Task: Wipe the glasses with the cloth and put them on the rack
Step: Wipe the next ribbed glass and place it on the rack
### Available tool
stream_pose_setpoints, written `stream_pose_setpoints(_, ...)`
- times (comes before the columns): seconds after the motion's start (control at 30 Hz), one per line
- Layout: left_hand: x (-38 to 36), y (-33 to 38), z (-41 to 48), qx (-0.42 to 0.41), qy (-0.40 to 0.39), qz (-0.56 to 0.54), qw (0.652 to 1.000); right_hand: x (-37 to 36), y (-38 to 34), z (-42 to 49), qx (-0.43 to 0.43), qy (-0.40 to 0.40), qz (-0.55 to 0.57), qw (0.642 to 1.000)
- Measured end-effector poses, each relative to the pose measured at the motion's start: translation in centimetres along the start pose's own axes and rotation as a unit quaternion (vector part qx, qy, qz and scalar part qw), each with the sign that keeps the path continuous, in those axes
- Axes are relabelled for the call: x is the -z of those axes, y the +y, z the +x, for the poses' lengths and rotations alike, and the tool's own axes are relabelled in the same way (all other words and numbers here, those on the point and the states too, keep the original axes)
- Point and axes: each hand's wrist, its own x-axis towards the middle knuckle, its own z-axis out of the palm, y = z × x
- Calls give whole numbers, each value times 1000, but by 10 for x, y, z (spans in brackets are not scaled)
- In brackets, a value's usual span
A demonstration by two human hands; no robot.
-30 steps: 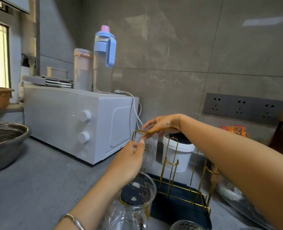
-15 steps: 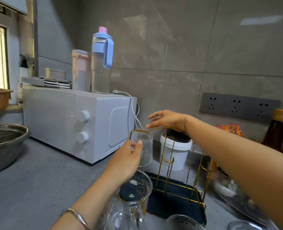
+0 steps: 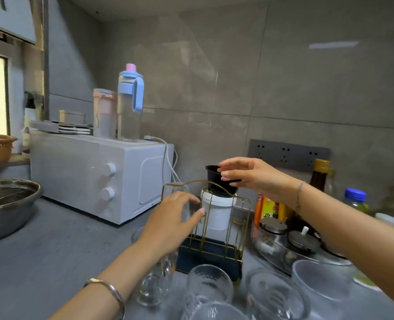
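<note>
A white microwave (image 3: 94,176) sits on the grey desk (image 3: 52,262). A blue-capped water bottle (image 3: 130,105) stands on top of it. A steel bowl (image 3: 9,204) lies to its left. To its right are a white tub (image 3: 216,213) and a black cup (image 3: 216,181).

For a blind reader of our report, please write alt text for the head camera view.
A person's left hand grips a clear glass at a gold wire rack on a grey counter, while the right hand pinches a black cup over a white tub behind it. More glasses stand in front; a white microwave is left.
</note>
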Motion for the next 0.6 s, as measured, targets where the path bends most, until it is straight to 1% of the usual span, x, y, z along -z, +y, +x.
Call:
stream_pose_setpoints(0.1,-1,33,-37,-19,-24,-43,999,-2,-5,-54,6,4,19,1000)
stream_pose_setpoints(0.2,-4,60,-74,-13,-64,-72,995,-11,-2,-102,8,10,25,1000)
stream_pose_setpoints(0.33,-7,78,-119,27,-91,-119,988,-22,11,-160,-21,-12,48,999)
stream_pose_setpoints(0.43,-14,74,-146,81,-126,-136,979,-32,27,-191,-31,-4,75,997)
stream_pose_setpoints(0.47,-16,74,-155,99,-119,-157,975,-37,32,-201,-34,1,83,996)
stream_pose_setpoints(0.6,-29,69,-175,142,-46,-217,965,-53,48,-227,-36,15,109,993)
